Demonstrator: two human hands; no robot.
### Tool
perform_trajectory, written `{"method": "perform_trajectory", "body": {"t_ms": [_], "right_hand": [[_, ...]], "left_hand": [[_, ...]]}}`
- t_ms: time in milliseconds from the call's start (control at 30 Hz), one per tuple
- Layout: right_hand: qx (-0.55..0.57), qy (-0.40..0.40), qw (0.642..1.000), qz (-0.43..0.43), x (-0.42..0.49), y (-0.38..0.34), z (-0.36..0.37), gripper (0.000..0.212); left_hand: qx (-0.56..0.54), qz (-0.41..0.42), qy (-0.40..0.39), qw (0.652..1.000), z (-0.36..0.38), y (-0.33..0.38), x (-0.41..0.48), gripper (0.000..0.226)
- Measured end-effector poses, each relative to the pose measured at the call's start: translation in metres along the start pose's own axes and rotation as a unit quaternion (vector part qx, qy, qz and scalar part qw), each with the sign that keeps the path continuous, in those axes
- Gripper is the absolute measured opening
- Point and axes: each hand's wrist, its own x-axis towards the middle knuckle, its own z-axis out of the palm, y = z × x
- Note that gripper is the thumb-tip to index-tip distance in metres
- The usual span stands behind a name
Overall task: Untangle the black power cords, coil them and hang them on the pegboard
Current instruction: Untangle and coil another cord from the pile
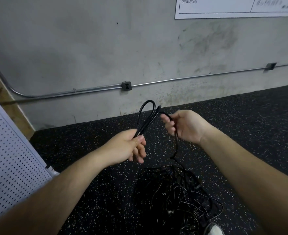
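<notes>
Now | left hand (131, 146), right hand (185, 126): grip curled on cord loops (146, 116) | tangle (173, 192) below | pegboard (7, 158) left

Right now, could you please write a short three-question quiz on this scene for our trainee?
1. True or false: the left hand grips the looped black power cord.
2. Where does the tangled pile of black cords lie? A: on a shelf. B: on the speckled black floor. C: on a table.
3. Fill the gap: the white perforated pegboard stands on the person's ____ side.

Key: 1 true; 2 B; 3 left.
</notes>
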Motion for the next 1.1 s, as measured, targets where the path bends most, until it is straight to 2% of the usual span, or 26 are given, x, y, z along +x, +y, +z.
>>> {"method": "perform_trajectory", "body": {"t_ms": [133, 333, 467, 600, 667, 733, 767, 867, 933, 1000, 1100], "right_hand": [[0.049, 0.001, 0.997, -0.059, -0.006, -0.001, 0.021, 0.025], [0.05, -0.018, 0.991, -0.123, -0.017, -0.006, 0.056, 0.022], [0.132, -0.001, 0.976, -0.175, -0.008, -0.008, 0.071, 0.025], [0.121, 0.014, 0.969, -0.214, -0.002, -0.012, 0.079, 0.016], [0.078, 0.026, 0.97, -0.228, -0.004, -0.012, 0.079, 0.015], [-0.034, 0.073, 0.966, -0.247, -0.006, -0.008, 0.073, 0.015], [-0.115, 0.117, 0.951, -0.262, -0.007, -0.004, 0.069, 0.022], [-0.303, 0.23, 0.876, -0.297, -0.011, 0.01, 0.057, 0.038], [-0.387, 0.196, 0.864, -0.255, -0.017, 0.024, 0.05, 0.048], [-0.461, 0.089, 0.867, -0.164, -0.019, 0.046, 0.038, 0.063], [-0.506, -0.05, 0.858, -0.07, -0.019, 0.079, 0.021, 0.067]], "left_hand": [[-0.033, 0.001, 0.013, 0.999, 0.016, -0.002, 0.009, 0.025], [-0.034, 0.055, 0.092, 0.994, 0.027, -0.001, 0.016, 0.022], [-0.075, 0.085, 0.056, 0.992, 0.036, 0.007, 0.014, 0.026], [-0.139, 0.095, 0.046, 0.985, 0.045, 0.015, 0.011, 0.03], [-0.129, 0.102, 0.044, 0.985, 0.047, 0.019, 0.01, 0.03], [-0.13, 0.101, 0.064, 0.984, 0.047, 0.023, 0.01, 0.027], [-0.14, 0.1, 0.084, 0.982, 0.046, 0.025, 0.01, 0.027], [-0.192, 0.092, 0.147, 0.966, 0.035, 0.027, 0.015, 0.031], [-0.257, 0.087, 0.166, 0.948, 0.025, 0.03, 0.017, 0.032], [-0.324, 0.098, 0.172, 0.925, 0.015, 0.035, 0.016, 0.031], [-0.417, 0.126, 0.177, 0.883, -0.002, 0.039, 0.019, 0.03]]}}
